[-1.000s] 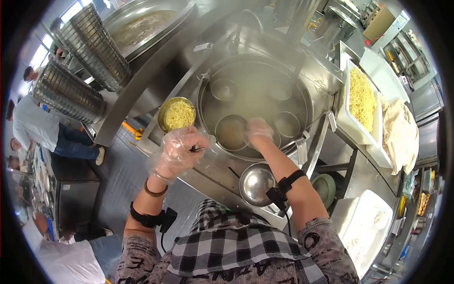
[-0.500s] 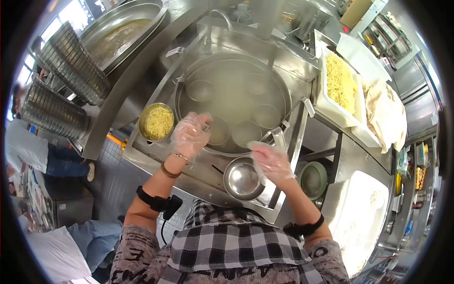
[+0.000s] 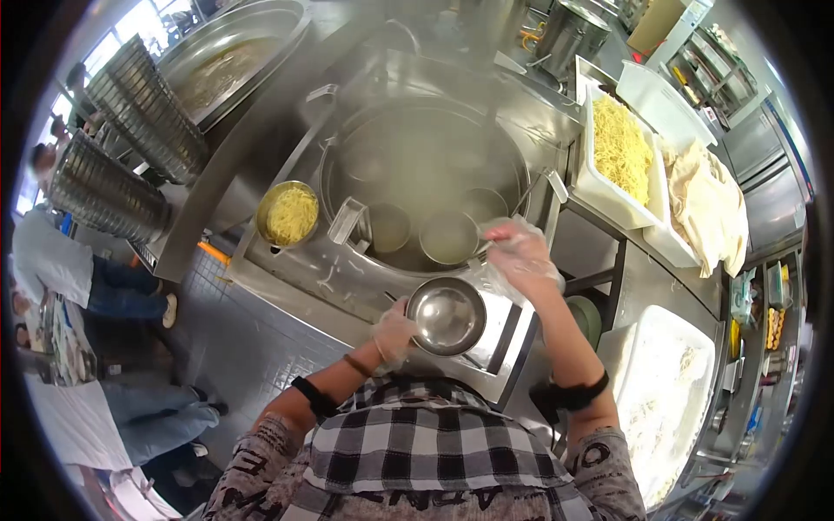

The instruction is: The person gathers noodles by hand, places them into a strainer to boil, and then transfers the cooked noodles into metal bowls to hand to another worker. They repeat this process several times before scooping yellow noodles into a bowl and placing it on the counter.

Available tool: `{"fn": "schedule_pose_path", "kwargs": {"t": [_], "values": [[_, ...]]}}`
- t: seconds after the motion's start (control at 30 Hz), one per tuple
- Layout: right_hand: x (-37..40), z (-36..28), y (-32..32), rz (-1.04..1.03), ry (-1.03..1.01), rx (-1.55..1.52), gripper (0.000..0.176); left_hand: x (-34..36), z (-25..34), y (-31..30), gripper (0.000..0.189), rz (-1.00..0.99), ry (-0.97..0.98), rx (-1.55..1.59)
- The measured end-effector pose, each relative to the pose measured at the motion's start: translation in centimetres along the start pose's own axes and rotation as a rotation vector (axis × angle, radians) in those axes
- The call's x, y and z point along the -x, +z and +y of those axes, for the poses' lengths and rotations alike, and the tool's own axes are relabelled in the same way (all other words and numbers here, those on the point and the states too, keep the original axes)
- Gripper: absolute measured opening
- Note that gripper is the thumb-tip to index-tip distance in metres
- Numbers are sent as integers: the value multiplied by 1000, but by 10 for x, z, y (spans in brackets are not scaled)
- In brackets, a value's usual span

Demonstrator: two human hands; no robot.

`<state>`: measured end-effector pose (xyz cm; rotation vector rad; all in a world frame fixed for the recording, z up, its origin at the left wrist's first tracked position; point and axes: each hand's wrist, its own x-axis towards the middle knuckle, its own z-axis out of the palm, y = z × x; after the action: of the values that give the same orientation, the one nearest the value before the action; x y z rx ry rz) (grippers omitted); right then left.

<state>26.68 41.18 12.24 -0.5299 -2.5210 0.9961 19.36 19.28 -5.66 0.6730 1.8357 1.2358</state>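
My left hand (image 3: 395, 335), in a clear plastic glove, grips the left rim of a shiny metal bowl (image 3: 446, 315) at the front of the stove. My right hand (image 3: 523, 258), also gloved, is closed around the handle of a noodle strainer (image 3: 449, 238), at the near right of a large steaming pot (image 3: 327, 187). Its basket sits in the cloudy water. A second strainer (image 3: 387, 227) hangs beside it at the near left, its handle free. Another basket (image 3: 485, 207) is partly visible behind. Steam hides the far side of the pot.
A metal bowl of yellow noodles (image 3: 289, 215) stands left of the pot. White tubs of noodles (image 3: 621, 156) and a beige cloth (image 3: 704, 204) lie at right. Stacked metal bowls (image 3: 109, 189) rise at left. Two people (image 3: 52, 260) are at the far left.
My left hand has moved from the pot's left edge down to the empty bowl and taken its rim. My right hand has moved up to the strainer handle.
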Motion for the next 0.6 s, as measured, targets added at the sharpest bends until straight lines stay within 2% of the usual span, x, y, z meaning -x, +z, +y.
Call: {"fn": "schedule_pose_path", "kwargs": {"t": [0.03,0.1,0.17,0.2,0.23,0.27,0.3,0.33,0.37,0.4,0.43,0.5,0.57,0.6], "values": [[11,-5,-9,-10,15,0,17,-2,-12,1,47,-28,124,-154],[44,6,-18,-97,213,-100,18,0,-27,-6,43,-38,252,-305],[77,-5,-25,-128,519,-588,20,27,1,-32,45,44,34,254],[93,-1,-21,-135,513,-591,20,46,19,-50,45,8,-78,196],[105,10,-14,-176,646,-757,24,61,34,-65,46,-26,-189,135],[115,23,-5,-220,777,-923,27,71,41,-70,46,-13,-185,131],[122,47,4,-388,305,-423,27,82,46,-72,48,4,-189,550],[120,51,14,-496,444,-523,25,92,45,-72,51,21,-180,970],[112,55,29,-586,654,-648,23,97,33,-75,56,5,-164,998],[107,62,46,-656,726,-700,22,102,33,-72,56,21,-156,996],[105,72,64,-689,680,-770,20,107,35,-67,55,25,-163,1104],[111,88,84,-674,163,-1019,18,119,37,-53,55,42,-162,1215],[111,81,101,-483,948,-1518,14,128,40,-42,56,120,-197,1184],[113,66,94,-501,941,-1520,14,131,44,-36,56,135,-189,1182]]}}
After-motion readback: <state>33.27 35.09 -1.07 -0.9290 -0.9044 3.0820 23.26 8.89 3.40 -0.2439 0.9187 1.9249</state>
